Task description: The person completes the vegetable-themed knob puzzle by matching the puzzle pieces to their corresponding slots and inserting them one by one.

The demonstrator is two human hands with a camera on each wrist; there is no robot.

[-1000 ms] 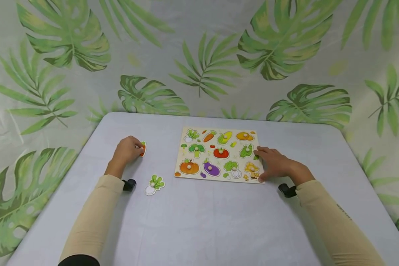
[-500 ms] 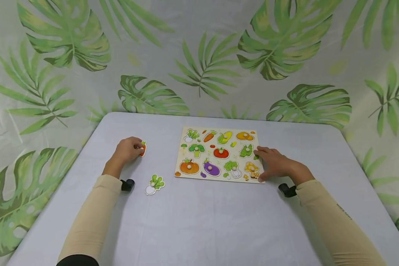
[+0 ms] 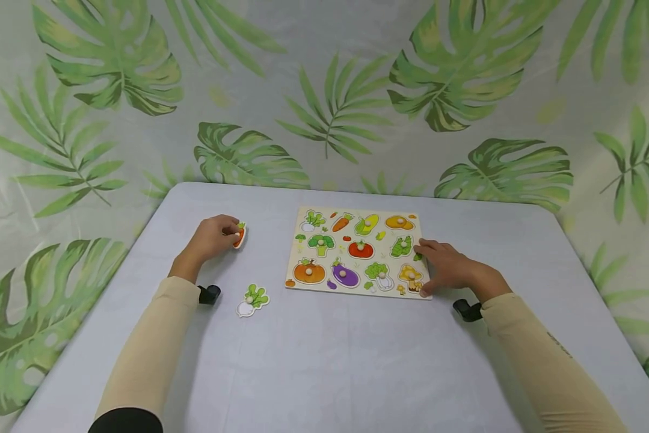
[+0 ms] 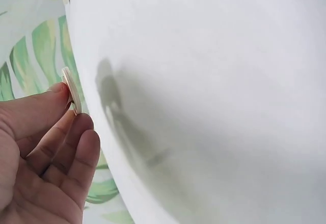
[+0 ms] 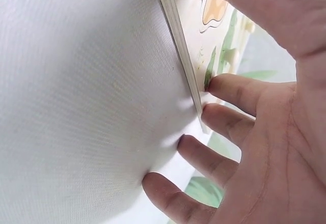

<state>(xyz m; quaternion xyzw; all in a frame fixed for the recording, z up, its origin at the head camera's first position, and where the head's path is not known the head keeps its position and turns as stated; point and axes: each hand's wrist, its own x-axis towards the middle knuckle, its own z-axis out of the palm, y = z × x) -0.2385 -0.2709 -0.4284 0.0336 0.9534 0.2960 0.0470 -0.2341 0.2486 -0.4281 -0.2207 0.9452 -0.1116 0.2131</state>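
Note:
Between thumb and fingers, my left hand (image 3: 213,236) pinches a carrot puzzle piece (image 3: 241,235) above the table, left of the puzzle board (image 3: 381,293). The left wrist view shows this carrot piece (image 4: 72,89) edge-on, apart from the tabletop. A white turnip piece (image 3: 252,300) with a knob lies on the table nearer the front. My right hand (image 3: 451,266) rests at the board's right edge with its fingers spread. In the right wrist view, fingertips touch the edge of the board (image 5: 178,35). Knobbed vegetable pieces sit in the board; its carrot and turnip places show pictures without knobs.
A white cloth covers the table (image 3: 324,361). Behind it hangs a leaf-patterned curtain (image 3: 356,162). The board lies flat near the middle back, and the turnip piece is left of its front corner.
My left hand has raised the carrot piece from the tabletop and moved it slightly right and away from me. The right hand, the board and the turnip piece stay in place.

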